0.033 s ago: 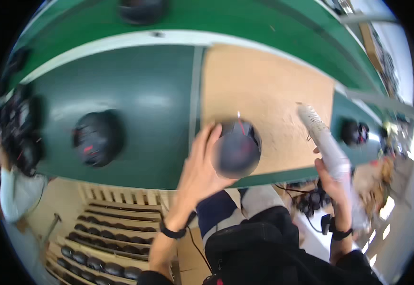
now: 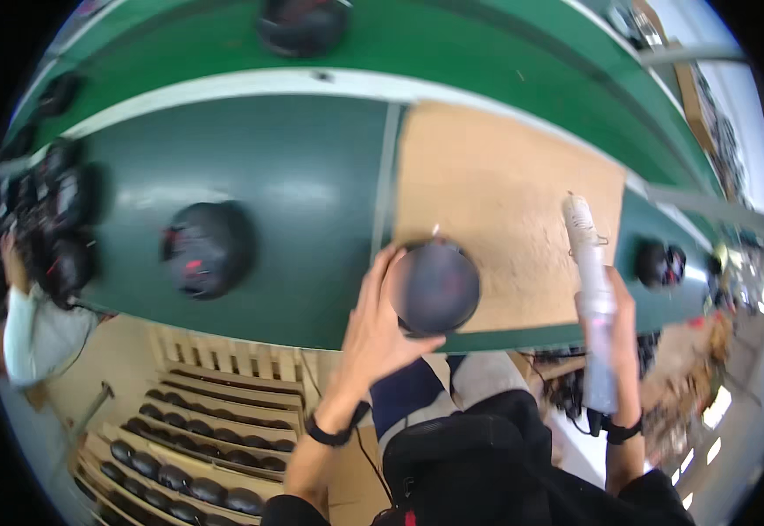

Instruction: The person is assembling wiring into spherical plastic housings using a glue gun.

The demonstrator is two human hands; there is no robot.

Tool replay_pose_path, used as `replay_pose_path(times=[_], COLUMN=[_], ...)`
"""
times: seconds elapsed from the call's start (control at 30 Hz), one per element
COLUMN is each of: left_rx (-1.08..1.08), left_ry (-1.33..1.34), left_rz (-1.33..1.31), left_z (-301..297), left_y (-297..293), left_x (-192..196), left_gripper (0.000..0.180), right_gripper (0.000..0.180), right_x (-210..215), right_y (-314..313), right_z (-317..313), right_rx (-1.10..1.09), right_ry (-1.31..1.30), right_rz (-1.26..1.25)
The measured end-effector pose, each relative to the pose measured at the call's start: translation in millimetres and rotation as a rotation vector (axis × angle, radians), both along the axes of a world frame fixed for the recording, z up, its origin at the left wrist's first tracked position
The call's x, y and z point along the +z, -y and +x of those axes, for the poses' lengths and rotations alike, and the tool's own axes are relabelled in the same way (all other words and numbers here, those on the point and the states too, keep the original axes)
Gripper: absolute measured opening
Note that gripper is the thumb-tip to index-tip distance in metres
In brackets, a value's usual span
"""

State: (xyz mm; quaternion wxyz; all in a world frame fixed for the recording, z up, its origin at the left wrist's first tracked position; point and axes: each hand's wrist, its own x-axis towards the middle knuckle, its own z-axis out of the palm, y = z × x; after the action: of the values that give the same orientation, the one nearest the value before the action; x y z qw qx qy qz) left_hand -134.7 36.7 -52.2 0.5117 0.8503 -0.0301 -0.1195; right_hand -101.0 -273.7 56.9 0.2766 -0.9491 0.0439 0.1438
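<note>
My left hand grips a black domed helmet by its left side, fingers along the upper edge and thumb at the near edge. The helmet's smooth rounded top faces up, over the near left part of a tan board. In my right hand is a long pale hot-air gun, its fingers wrapped round the body. The narrow nozzle points away from me over the board's right side, apart from the helmet. A small wire piece sticks out near the nozzle.
Another black helmet with red marks lies on the dark green table. A smaller dark item sits at right. Beyond runs a green conveyor belt carrying a helmet. A wooden rack holds several black domes; a co-worker's arm reaches in at left.
The hot-air gun has swung more upright, its nozzle shifting slightly right, and my right hand has moved up and inward. The helmet in my left hand stays nearly in place. The view has shifted slightly.
</note>
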Motion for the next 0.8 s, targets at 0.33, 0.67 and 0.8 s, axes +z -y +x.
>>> replay_pose_path(times=[0.33,0.67,0.8], left_rx=[0.877,1.248,1.344], left_ry=[0.112,0.328,0.36], left_rz=[0.091,0.222,0.265], left_z=[-172.8,-231.6,-254.9], left_y=[-117.9,-196.1,-214.2], left_x=[57.9,169.9,213.3], left_gripper=[0.126,0.124,0.123], right_gripper=[0.069,0.114,0.141], right_x=[-123.6,-25.1,-106.1], right_y=[-64.2,-383.1,-429.6], right_z=[52.6,52.2,99.6], right_rx=[0.343,0.759,0.771], right_ry=[0.221,0.181,0.13], right_rz=[-0.32,-0.012,0.059])
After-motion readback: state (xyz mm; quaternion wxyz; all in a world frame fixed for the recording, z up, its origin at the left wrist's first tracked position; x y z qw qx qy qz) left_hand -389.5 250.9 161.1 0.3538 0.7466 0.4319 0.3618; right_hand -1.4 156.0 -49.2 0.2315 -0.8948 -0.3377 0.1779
